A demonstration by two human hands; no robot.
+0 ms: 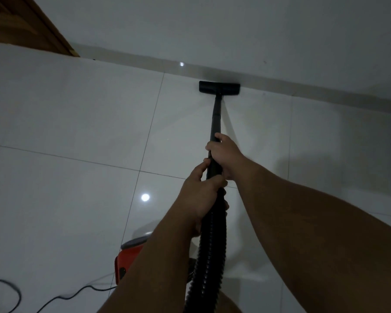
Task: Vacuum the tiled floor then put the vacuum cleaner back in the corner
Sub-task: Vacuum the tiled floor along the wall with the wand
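Note:
A black vacuum wand (216, 116) runs from my hands down to a flat black floor head (219, 87), which lies on the white tiled floor (77, 123) right against the skirting of the far wall. My right hand (224, 152) grips the wand higher up. My left hand (201, 193) grips it just behind, where the ribbed black hose (209, 251) joins. The hose drops toward the red vacuum body (128, 260), which sits low and is partly hidden by my left forearm.
A black power cord (11, 297) loops over the tiles at the bottom left. A wooden door or frame (20, 23) stands at the top left, where the wall (235, 30) begins. Glossy tiles reflect a ceiling light.

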